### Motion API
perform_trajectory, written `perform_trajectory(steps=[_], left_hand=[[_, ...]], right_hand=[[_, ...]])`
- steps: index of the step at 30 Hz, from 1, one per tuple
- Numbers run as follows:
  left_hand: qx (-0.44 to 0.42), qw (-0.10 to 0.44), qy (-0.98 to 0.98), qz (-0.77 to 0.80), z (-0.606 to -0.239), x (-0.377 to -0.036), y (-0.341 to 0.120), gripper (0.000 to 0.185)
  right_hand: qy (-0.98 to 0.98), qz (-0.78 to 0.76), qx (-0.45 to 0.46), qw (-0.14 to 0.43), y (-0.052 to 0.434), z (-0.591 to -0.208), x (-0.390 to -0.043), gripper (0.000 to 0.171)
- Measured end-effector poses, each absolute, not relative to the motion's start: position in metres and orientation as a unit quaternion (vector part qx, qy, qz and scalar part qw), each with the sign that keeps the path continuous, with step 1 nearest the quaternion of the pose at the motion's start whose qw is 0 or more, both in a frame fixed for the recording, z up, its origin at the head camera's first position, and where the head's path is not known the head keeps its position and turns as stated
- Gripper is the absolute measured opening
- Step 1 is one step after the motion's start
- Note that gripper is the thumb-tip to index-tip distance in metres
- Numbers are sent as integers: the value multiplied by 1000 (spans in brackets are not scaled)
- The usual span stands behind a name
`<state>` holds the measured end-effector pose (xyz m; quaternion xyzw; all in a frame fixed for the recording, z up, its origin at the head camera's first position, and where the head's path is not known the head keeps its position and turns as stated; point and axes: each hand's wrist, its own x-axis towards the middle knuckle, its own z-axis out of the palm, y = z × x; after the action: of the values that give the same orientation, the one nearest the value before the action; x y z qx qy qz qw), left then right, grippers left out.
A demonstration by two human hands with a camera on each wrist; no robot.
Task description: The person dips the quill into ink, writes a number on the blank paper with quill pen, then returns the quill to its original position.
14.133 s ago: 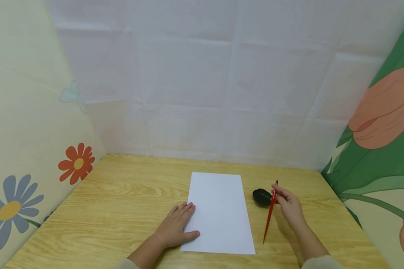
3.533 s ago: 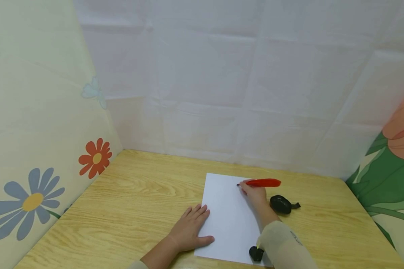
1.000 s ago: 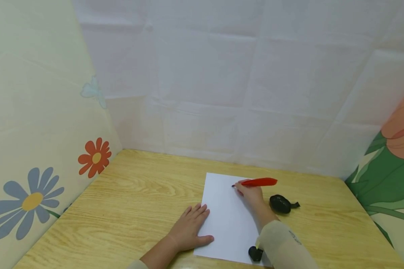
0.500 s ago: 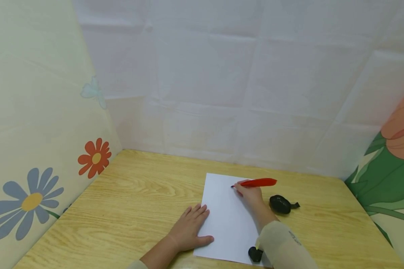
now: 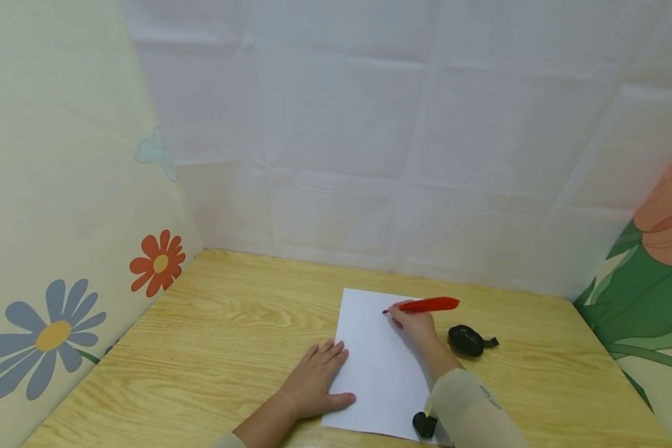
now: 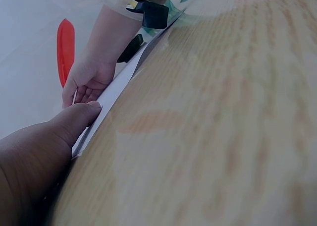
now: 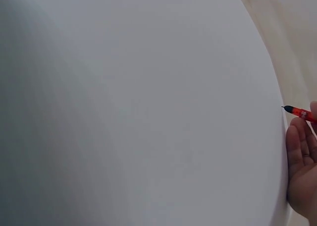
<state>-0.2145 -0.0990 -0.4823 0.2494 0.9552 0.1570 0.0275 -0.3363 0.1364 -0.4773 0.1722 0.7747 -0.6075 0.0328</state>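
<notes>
Sheet (image 5: 378, 367) lies flat on the wood-grain tabletop (image 5: 213, 348). Left hand (image 5: 313, 382), fingers straight, presses the sheet's left edge. Right hand (image 5: 417, 323) pinches a red pen (image 5: 425, 305), tip near the sheet's far end. Risks: thin, smooth paper could skid or crease if pressure eases; sleeve may drag it (glossy black lump (image 5: 466, 340) sits right of the sheet).

A black stone (image 5: 466, 340) lies on the wooden table (image 5: 213, 336), boxed in by a white backdrop (image 5: 369, 124) and flowered panels (image 5: 50, 249).
</notes>
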Motion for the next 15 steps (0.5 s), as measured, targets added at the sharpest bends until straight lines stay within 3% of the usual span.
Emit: perform_trajectory(steps=[15], left_hand=[[248, 30, 956, 156, -484, -215, -99, 86]], right_hand=[[773, -610, 169, 45, 136, -477, -336, 38]])
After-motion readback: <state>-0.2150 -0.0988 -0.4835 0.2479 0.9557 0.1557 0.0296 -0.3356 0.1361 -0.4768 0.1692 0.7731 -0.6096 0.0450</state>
